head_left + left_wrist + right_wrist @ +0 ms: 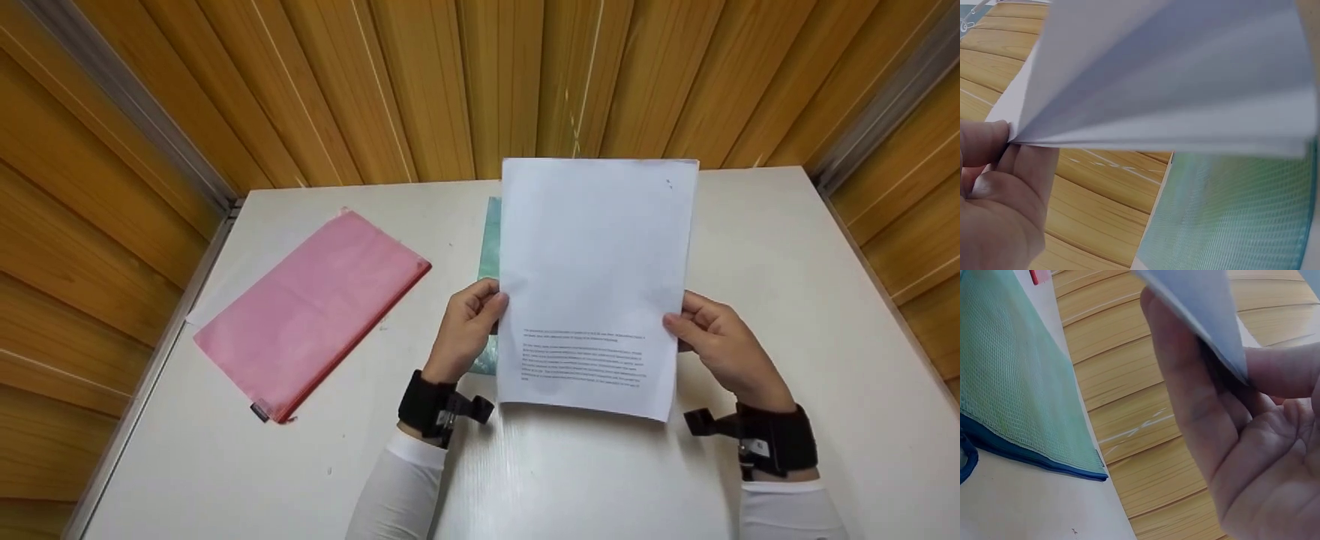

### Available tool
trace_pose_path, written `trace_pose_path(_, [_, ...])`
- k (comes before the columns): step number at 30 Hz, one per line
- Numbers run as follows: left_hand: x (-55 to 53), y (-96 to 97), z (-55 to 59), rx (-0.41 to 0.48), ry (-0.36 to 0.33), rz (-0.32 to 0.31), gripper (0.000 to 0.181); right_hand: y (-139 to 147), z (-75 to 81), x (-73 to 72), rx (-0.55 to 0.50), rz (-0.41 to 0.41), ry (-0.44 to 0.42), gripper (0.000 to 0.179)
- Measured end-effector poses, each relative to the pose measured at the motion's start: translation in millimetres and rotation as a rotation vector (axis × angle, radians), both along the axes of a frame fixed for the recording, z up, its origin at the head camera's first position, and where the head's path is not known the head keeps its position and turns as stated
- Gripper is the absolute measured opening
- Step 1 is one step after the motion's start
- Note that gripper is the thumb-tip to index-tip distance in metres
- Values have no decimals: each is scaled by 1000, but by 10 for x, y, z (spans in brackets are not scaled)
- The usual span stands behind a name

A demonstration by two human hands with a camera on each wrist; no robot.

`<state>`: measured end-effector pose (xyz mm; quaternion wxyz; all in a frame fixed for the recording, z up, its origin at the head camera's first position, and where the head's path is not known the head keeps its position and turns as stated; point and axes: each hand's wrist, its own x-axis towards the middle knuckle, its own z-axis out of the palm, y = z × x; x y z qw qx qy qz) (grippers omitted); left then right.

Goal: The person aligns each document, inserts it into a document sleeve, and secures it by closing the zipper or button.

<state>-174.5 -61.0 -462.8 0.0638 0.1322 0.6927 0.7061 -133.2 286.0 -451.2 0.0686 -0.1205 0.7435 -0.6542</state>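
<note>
A stack of white paper sheets, with printed lines on its lower part, is held up over the table between both hands. My left hand pinches its left edge, thumb in front and fingers behind. On the opposite edge my right hand pinches the sheets the same way. Seen from the left wrist, the sheets fan slightly apart. Beneath them lies a green mesh zipper pouch with a dark blue zipper edge, mostly hidden by the paper in the head view.
A pink zipper pouch with a red zipper edge lies slanted on the left of the white table. White paper shows beside it. Wood-patterned panels stand around the table's back and sides.
</note>
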Motion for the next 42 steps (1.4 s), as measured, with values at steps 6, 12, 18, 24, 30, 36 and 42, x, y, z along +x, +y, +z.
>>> trace_pose_path(6, [10,-26,33,-57,50,42,23,-61,4,-7,-44,-18,-11,46])
trace_pose_path(12, [17,-25,39,-112,92,69,22,-110,11,9,-35,-75,5,43])
trace_pose_path(18, [19,-4,35,-126,115,117,18,-119,16,29,12,-66,10,42])
trace_pose_path(24, [24,10,33,-128,113,129,16,-108,10,43,16,-80,-5,41])
trace_pose_path(30, [15,19,25,-125,120,139,16,-104,7,38,-26,-64,-19,43])
trace_pose_path(36, [18,20,15,-115,134,138,17,-100,8,35,-77,-26,-27,44])
trace_pose_path(42, [9,29,9,-112,133,138,17,-91,12,33,-91,-18,-26,44])
